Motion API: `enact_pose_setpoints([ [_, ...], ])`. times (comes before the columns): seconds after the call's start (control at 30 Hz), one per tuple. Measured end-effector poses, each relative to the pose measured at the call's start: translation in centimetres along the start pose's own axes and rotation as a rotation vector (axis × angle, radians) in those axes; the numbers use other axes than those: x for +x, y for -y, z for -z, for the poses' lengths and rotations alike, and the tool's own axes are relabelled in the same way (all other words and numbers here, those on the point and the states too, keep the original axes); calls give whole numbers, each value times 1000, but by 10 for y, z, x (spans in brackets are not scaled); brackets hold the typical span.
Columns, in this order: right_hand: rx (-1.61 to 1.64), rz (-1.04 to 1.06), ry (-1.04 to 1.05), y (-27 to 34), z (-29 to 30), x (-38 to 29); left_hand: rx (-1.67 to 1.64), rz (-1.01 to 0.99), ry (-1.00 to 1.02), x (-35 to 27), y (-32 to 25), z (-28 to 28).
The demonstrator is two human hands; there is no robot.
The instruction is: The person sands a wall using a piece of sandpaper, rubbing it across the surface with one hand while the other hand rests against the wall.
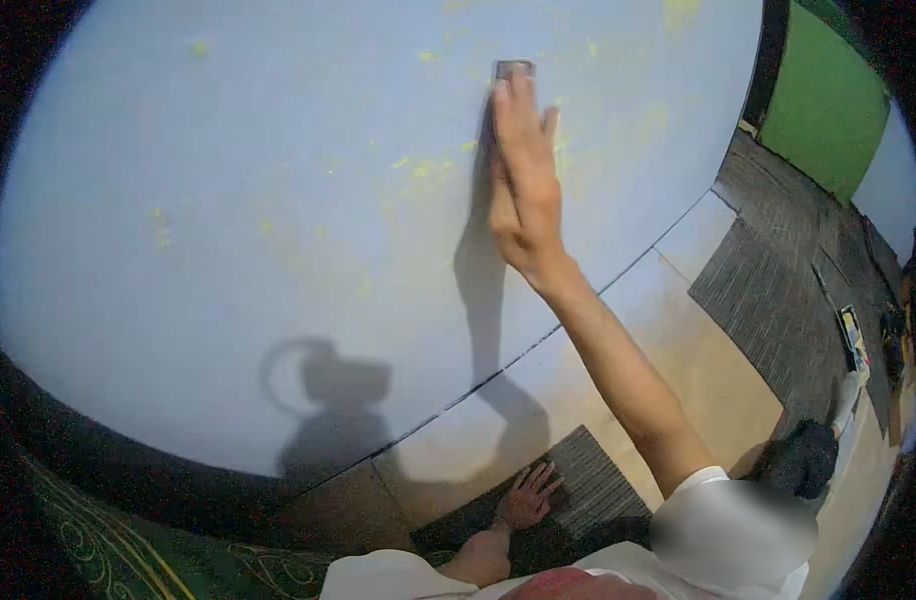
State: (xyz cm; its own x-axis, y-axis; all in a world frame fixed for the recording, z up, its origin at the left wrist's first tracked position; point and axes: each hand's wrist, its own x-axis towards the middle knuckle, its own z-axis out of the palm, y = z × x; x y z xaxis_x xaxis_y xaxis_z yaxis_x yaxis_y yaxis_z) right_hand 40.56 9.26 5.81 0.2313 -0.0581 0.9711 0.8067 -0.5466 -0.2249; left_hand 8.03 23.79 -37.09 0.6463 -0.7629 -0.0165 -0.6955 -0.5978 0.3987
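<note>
My right hand (524, 165) reaches far up over a large pale panel (278, 150) marked with yellow smudges. Its fingers lie flat on a small rectangular block (515, 69), whose upper edge shows beyond the fingertips. The block's underside and exact kind are hidden. Low in the view, my left hand (529, 496) rests with spread fingers on a dark ribbed mat or carpet tile (593, 472), with nothing seen in it. Shadows of my arm and head fall across the panel.
A dark seam separates the panel from tan boards (698, 352). Grey ribbed tiles (750, 292) and a green panel (825, 105) are at the right. Another person (803, 457), in dark clothing, has an arm near a narrow box (852, 337). Patterned green carpet (105, 555) shows lower left.
</note>
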Motion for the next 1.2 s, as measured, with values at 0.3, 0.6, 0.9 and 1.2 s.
enact_pose_setpoints([
  [0.3, -11, 165, 301, 0, 10, -40, 8, 6, -5, -2, 1, 0],
  [0.6, 18, 55, -16, -10, 10, 13, -101, -42, -121, -5, 5, -10],
  [0.9, -6, 105, 214, -14, 7, -37, -134, -39, -138, -4, -2, 1],
  [1.2, -14, 45, 116, -33, 28, -5, -108, -14, -106, -5, 0, -3],
])
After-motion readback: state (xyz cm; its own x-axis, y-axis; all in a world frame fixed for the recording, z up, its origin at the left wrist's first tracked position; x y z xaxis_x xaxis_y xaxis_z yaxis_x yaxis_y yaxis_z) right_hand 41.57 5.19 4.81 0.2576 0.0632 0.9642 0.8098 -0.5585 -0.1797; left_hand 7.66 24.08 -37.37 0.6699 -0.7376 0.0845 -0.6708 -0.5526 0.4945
